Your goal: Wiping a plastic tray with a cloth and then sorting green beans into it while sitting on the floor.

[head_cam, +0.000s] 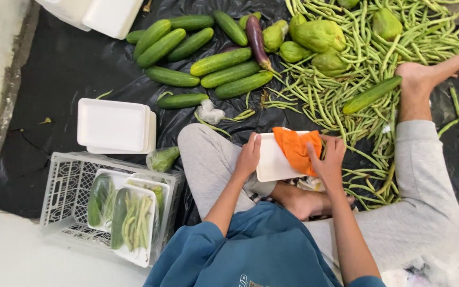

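We hold a white foam tray over our lap: left hand fingers clasp its left edge, right hand fingers press an orange cloth onto it. Left of the tray, a white plastic crate contains wrapped foam trays of cucumber and green beans.

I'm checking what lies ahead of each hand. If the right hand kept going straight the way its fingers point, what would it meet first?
The right hand points up the picture, away from the body, gripping the orange cloth on the white foam tray. Past these, it would probably first meet the heap of green beans, though depth is unclear.
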